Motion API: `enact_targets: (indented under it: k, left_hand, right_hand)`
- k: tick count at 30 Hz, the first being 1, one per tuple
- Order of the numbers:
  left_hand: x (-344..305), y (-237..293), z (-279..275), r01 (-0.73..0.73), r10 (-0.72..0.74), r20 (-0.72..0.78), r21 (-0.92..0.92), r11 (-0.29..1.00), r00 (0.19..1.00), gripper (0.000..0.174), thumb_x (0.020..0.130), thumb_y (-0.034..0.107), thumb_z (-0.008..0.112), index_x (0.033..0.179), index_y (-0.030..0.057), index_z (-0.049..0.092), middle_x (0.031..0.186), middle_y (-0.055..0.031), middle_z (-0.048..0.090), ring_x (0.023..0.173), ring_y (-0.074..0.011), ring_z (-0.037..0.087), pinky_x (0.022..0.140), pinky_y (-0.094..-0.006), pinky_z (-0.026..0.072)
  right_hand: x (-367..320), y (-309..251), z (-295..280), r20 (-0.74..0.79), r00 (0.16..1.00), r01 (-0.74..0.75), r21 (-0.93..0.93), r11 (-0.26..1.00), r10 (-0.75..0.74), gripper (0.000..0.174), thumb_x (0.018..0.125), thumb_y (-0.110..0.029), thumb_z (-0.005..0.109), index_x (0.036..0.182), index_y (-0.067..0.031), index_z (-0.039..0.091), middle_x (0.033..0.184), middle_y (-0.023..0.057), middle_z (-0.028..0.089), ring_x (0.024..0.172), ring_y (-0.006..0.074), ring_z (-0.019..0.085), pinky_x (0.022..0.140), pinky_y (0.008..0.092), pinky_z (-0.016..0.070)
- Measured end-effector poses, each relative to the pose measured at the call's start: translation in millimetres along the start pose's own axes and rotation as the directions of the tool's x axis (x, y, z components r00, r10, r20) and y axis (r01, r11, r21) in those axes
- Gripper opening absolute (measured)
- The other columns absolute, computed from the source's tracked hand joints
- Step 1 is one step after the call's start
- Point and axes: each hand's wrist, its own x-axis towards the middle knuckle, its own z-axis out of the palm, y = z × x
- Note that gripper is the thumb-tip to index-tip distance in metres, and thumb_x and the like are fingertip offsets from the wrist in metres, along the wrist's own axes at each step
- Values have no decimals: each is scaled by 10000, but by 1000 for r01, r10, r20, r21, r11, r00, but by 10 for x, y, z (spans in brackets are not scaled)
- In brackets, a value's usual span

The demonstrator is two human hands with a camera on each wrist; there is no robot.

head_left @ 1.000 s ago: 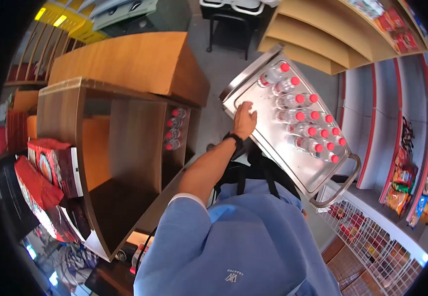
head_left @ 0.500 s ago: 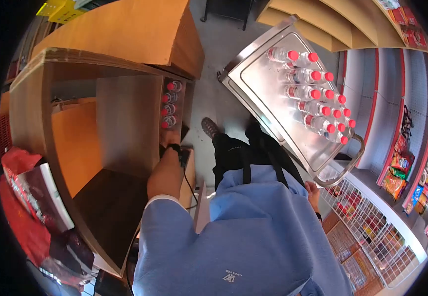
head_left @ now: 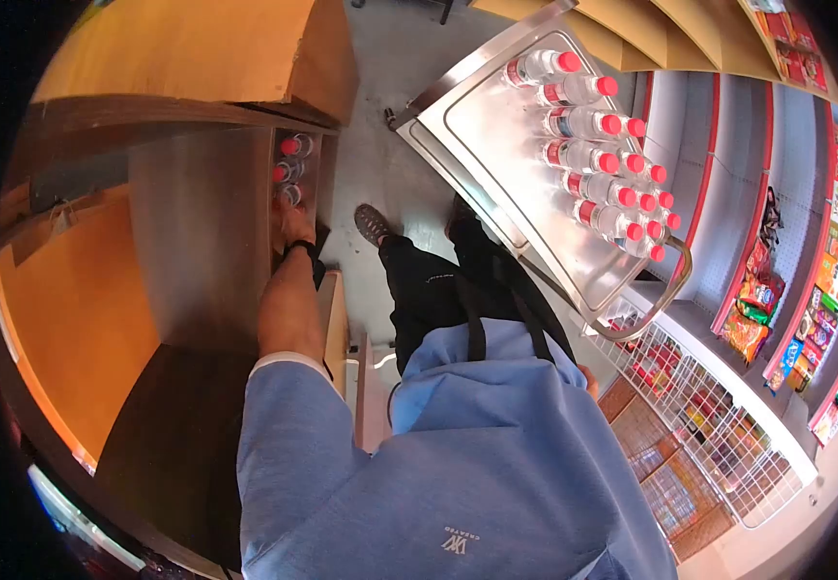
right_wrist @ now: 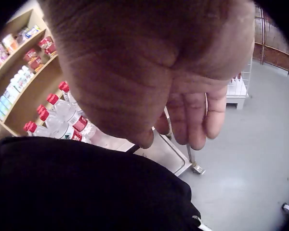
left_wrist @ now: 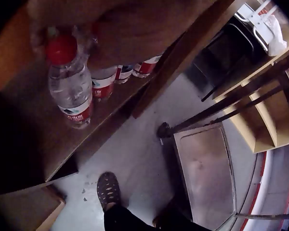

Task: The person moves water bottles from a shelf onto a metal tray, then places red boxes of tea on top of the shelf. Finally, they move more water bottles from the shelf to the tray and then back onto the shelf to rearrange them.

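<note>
My left hand (head_left: 295, 224) reaches into the dark wooden shelf unit, at the near end of a row of red-capped water bottles (head_left: 288, 172). In the left wrist view, that hand (left_wrist: 120, 33) covers the bottle tops, its fingers close beside the cap of the nearest upright bottle (left_wrist: 72, 91); whether they grip is hidden. My right hand (right_wrist: 183, 101) hangs with relaxed fingers and holds nothing; only a sliver of it (head_left: 589, 381) shows in the head view. More bottles (head_left: 588, 155) stand grouped on the metal cart's top (head_left: 496, 126).
The cart's curved handle (head_left: 665, 295) points toward a white wire basket (head_left: 719, 425). Snack shelves (head_left: 738, 213) line the right side, and tan shelving (head_left: 651, 48) stands at the back. An orange-brown wooden cabinet (head_left: 187, 58) adjoins the dark unit.
My left hand has gone from above the cart to the bottle row in the shelf unit, and now covers the row's near end. The view has shifted toward the shelf unit.
</note>
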Motion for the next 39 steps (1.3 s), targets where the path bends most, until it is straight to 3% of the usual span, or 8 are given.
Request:
enact_targets:
  k: [6, 10, 13, 16, 23, 27, 30, 39]
  left_hand:
    - [38, 140, -84, 102, -89, -152, 79, 992, 984, 559, 1054, 453, 495, 1469, 81, 543, 1472, -200, 590, 1243, -400, 627, 1004, -501, 498]
    - [-120, 103, 53, -7, 75, -387, 175, 985, 919, 428, 991, 325, 631, 1326, 57, 642, 1402, -214, 616, 1156, -391, 650, 943, -503, 511]
    - [-336, 96, 11, 177, -105, -221, 341, 923, 970, 327, 922, 323, 679, 1117, 62, 683, 1094, -158, 717, 1001, -343, 685, 822, -451, 538]
    - [-890, 142, 222, 16, 194, -175, 780, 625, 965, 322, 779, 58, 777, 1078, 122, 679, 1136, -169, 608, 1066, -371, 626, 871, -491, 518]
    - [-1672, 426, 310, -506, 373, 343, 530, 681, 862, 331, 752, -55, 684, 1023, 135, 671, 999, -169, 574, 1055, -394, 589, 892, -463, 488]
    - [-2200, 1112, 255, -749, 553, 522, 315, 584, 650, 340, 795, -78, 657, 1055, 140, 681, 1048, -174, 549, 1004, -407, 594, 873, -481, 500]
    - [-2541, 1836, 186, -796, 520, 632, 281, 536, 574, 369, 798, -90, 656, 1082, 144, 683, 1068, -172, 523, 964, -420, 591, 838, -482, 515]
    - [-3014, 3615, 457, -949, 556, 778, 171, 263, 294, 349, 804, -65, 679, 1095, 124, 720, 1062, -143, 528, 928, -369, 613, 806, -455, 532]
  right_hand:
    - [15, -56, 93, 20, 999, -33, 64, 997, 31, 238, 1008, -110, 649, 1195, 34, 683, 1077, 122, 745, 1036, 171, 675, 947, 331, 529]
    - [49, -63, 150, 45, 998, -41, 118, 992, 36, 235, 1007, -106, 634, 1192, 31, 683, 1076, 123, 744, 1038, 171, 673, 949, 332, 528]
    - [85, -69, 190, 62, 998, -42, 167, 985, 32, 233, 1007, -102, 624, 1190, 29, 684, 1075, 123, 743, 1040, 171, 672, 950, 333, 528]
    - [129, -100, 229, 72, 997, -35, 225, 974, 19, 232, 1006, -99, 613, 1188, 27, 684, 1075, 124, 742, 1041, 171, 671, 952, 333, 527]
    - [814, 788, 531, 173, 984, -110, 373, 921, 48, 269, 1002, -138, 619, 1188, 52, 659, 1068, 124, 737, 1035, 194, 670, 939, 348, 526]
    - [681, -119, 483, 109, 980, 149, 141, 979, -165, 253, 989, -120, 664, 1181, 43, 668, 1060, 122, 741, 1007, 184, 668, 915, 352, 530]
    - [1054, 322, 795, 114, 990, 8, 527, 850, -81, 187, 962, -93, 713, 1122, 4, 704, 1018, 115, 745, 959, 167, 674, 883, 338, 538]
    - [1242, -67, 953, 56, 998, -58, 538, 841, 33, 157, 989, -133, 696, 1066, 1, 718, 970, 82, 744, 911, 160, 684, 821, 314, 541]
